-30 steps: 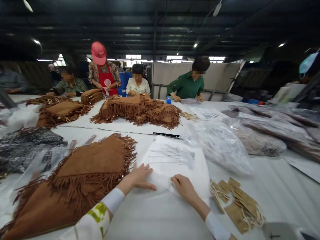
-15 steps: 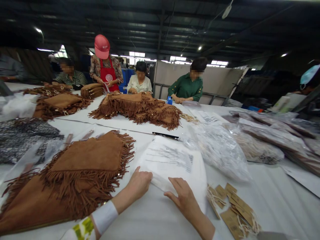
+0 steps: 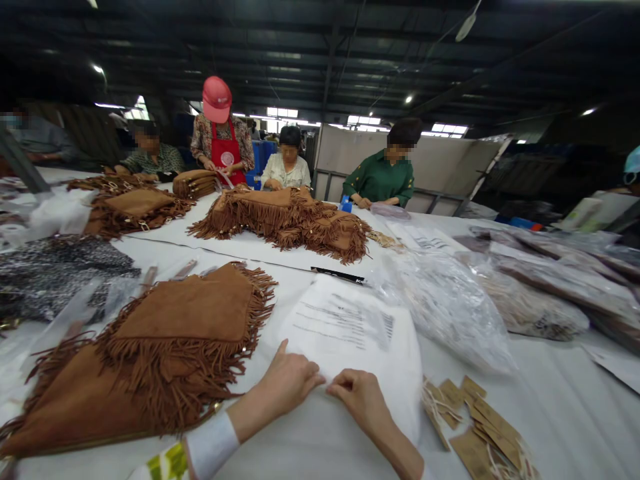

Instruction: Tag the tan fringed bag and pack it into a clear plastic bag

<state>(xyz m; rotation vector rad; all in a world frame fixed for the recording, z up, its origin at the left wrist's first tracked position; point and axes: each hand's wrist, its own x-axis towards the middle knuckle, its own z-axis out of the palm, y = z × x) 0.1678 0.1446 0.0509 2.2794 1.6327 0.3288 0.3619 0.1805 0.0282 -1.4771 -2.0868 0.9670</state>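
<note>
A white plastic bag (image 3: 345,327) with printed dark text lies flat on the white table (image 3: 280,440). At its near edge my left hand (image 3: 293,380) has thumb and fingers pressed together on the plastic, the index finger raised. Just to the right, my right hand (image 3: 361,397) pinches the same edge, its fingers curled. The fingertips of both hands are close together. Left of my hands sit brown fringed suede bags (image 3: 185,310), one on top of another.
Cardboard tags (image 3: 487,420) with strings lie at the right. Behind them are clear plastic bags (image 3: 450,300) and packed items. More fringed bags (image 3: 280,217) are piled mid-table. A black strip (image 3: 337,275) lies behind the white bag. Several people work across the table.
My right hand has gone from spread fingers to a pinch and come closer to my left hand. The near flap of the white bag is now down. The view has shifted slightly.
</note>
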